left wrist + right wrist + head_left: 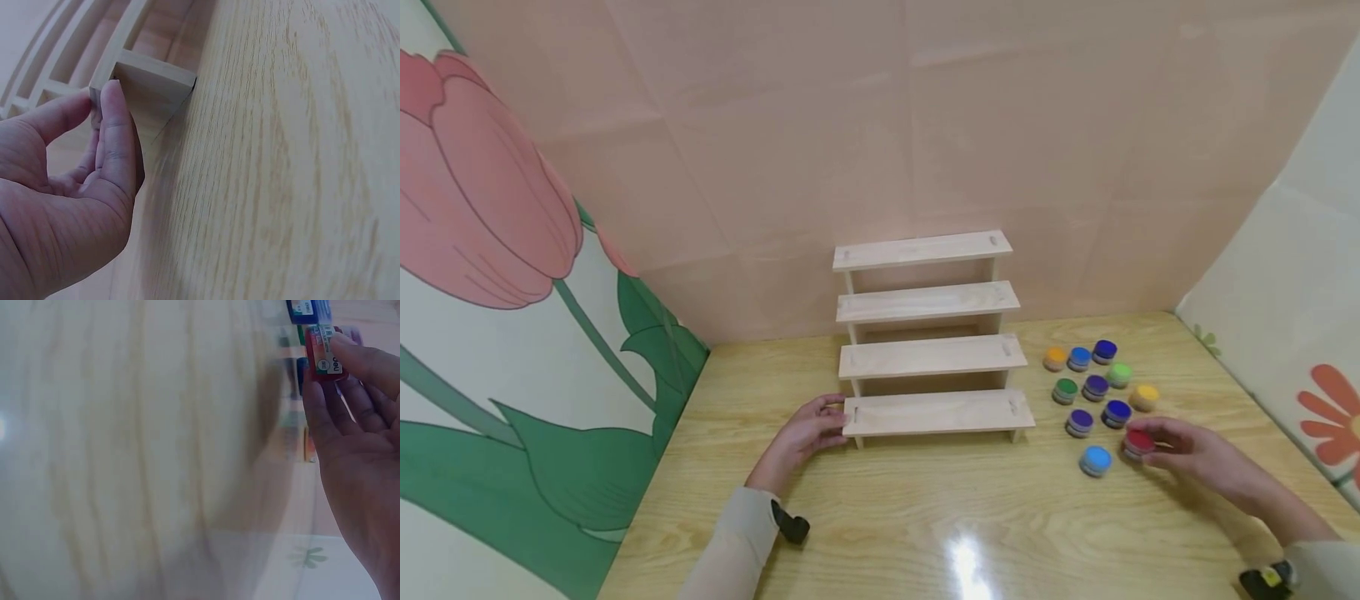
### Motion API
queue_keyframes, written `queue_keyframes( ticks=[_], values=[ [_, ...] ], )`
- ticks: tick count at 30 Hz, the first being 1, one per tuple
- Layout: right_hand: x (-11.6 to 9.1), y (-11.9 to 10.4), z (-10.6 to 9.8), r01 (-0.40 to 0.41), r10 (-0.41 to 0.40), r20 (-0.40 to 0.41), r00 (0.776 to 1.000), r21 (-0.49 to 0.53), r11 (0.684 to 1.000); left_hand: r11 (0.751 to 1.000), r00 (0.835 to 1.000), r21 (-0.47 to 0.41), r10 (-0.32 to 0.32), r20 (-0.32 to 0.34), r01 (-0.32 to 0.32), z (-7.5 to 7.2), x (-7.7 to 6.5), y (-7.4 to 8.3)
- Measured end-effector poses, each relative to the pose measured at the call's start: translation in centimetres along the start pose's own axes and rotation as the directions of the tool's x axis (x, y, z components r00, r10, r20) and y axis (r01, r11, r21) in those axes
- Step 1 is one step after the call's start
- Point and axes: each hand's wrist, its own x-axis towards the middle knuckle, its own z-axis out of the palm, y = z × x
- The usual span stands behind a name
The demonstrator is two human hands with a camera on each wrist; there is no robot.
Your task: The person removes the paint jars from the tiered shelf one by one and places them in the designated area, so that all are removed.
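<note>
A pale wooden four-step rack (934, 360) stands at the back middle of the table. My left hand (803, 435) pinches the left end of its lowest step; in the left wrist view the thumb and fingers lie on both faces of that board (122, 59). At the right, my right hand (1210, 458) holds a small red-lidded jar (1138, 443) between thumb and fingers. The right wrist view shows its printed label side on, with the red jar (325, 353) in the fingers. Whether it touches the table is unclear.
Several similar jars sit around it: a light blue one (1096, 461), a purple one (1079, 423), a yellow one (1145, 397), a dark green one (1064, 391) and others. A pinkish sheet (775, 167) hangs behind; flower-printed panels (1285, 275) flank the table (880, 517).
</note>
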Motion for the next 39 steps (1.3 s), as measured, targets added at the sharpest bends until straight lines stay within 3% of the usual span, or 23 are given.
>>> queue_keyframes(
  ticks=[11,22,29,35,39],
  values=[
    [0.5,1.3,0.6,-0.03,0.03,0.016,0.999,-0.016,0.999,1.0,1.0,0.003,0.007,0.017,-0.007,-0.1,0.1,0.0],
    [0.8,1.0,1.1,0.045,-0.046,-0.012,0.999,-0.07,0.996,1.0,1.0,0.023,0.012,-0.007,-0.012,-0.4,0.0,-0.2],
    [0.5,0.0,-0.1,0.128,-0.131,-0.027,0.991,-0.092,0.987,0.998,1.0,0.069,0.01,-0.016,-0.009,-0.3,-0.6,0.3],
    [0.6,-2.5,-1.9,0.155,-0.16,-0.025,0.987,-0.14,0.978,0.98,0.999,0.194,0.043,-0.026,-0.037,-0.5,-1.4,1.2],
    [1.0,-4.2,-2.6,0.173,-0.208,-0.108,0.972,-0.264,0.949,0.934,0.992,0.345,0.115,-0.046,-0.092,-0.8,-2.2,2.3]
  ],
)
